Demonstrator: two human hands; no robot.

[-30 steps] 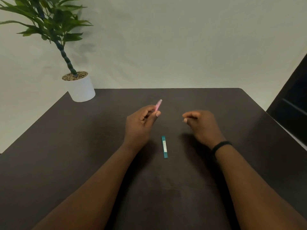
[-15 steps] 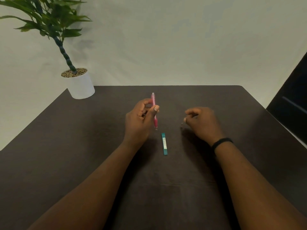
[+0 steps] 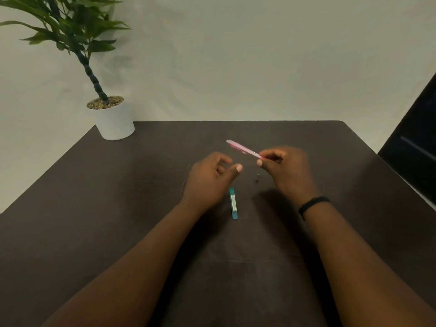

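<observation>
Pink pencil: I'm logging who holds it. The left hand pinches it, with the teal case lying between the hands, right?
No: the head view shows the right hand pinching the pink pencil; the teal case lies between the hands.
</observation>
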